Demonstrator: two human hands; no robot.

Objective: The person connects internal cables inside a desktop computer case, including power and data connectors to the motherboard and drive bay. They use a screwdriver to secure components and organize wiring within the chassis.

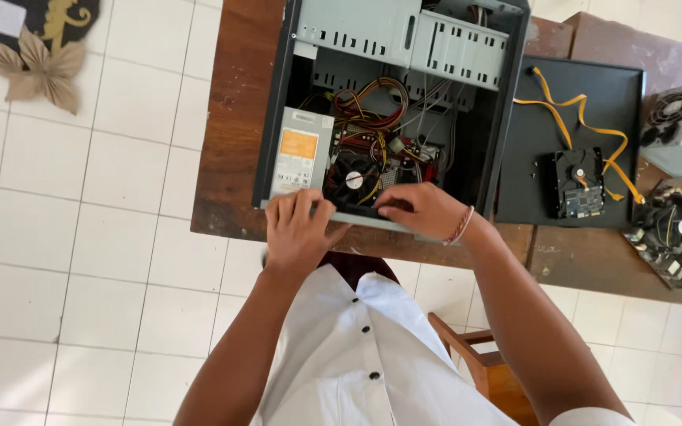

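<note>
Both hands rest on the near edge of the open computer case (392,102) lying on the wooden tabletop (230,118): left hand (300,229) flat, fingers spread beside the power supply (301,154); right hand (424,209) curled loosely, empty, by the cooling fan (354,180) (a hard drive (579,183) lies apart).

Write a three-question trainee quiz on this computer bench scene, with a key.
1. True or false: the hard drive lies on the black side panel, outside the open computer case.
2. Which hand wears a bracelet? A) left hand B) right hand
3. Fill in: the orange-labelled power supply sits at the ____ side of the case in this view.

Key: 1 true; 2 B; 3 left.
</note>
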